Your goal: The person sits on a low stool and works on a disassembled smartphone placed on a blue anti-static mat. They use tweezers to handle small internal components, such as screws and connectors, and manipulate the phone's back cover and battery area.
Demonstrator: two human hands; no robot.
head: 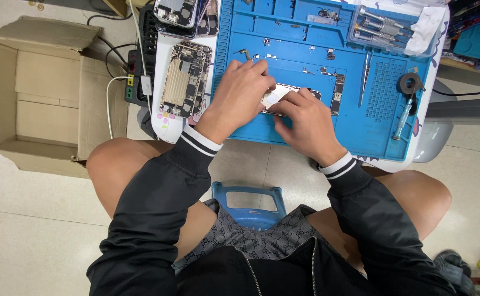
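Head view: left hand [241,94] and right hand [304,121], fingers curled together, press on an opened phone chassis [300,96] lying mid-mat. Blue repair mat [382,137] covers the small white surface [166,131]; tweezers [365,77] and screwdriver [404,118] lie right, another opened phone [186,79] left. Cardboard box [42,93] stands on the tiled floor [31,241].

- I'm seeing bright, even overhead light falling across the blue mat [305,129].
- Soft shadows are pooling under my hands.
- Edges are bending slightly; focus is staying sharp throughout.
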